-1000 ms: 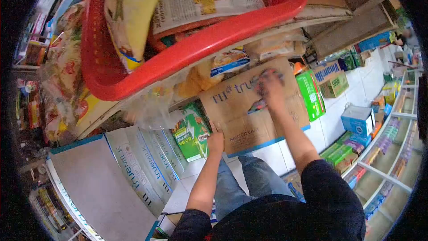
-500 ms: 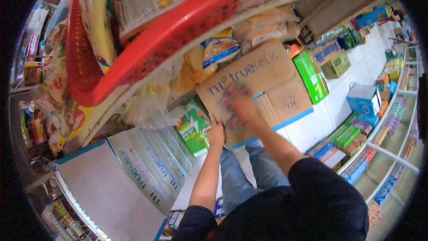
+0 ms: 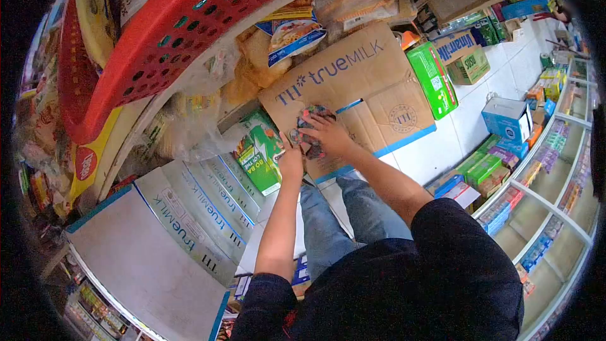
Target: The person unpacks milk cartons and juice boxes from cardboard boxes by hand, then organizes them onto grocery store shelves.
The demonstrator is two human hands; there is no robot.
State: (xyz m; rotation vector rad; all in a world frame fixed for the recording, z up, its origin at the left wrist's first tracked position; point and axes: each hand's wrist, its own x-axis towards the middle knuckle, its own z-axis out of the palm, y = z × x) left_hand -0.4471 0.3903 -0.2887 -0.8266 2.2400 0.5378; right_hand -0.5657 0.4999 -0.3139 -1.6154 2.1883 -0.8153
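Head view: on a shop's white-tiled floor, a brown cardboard carton bears a dark multicoloured cloth near its left edge, half-hidden under the right hand, fingers spread. The left hand touches that edge, grip unclear. A red plastic basket is cropped.

This looks like a shop. Well right of the big brown box, a long white rack holds rows of little packs. Down and left of that box are trueMILK boxes — all alike — and bags sit just above it.
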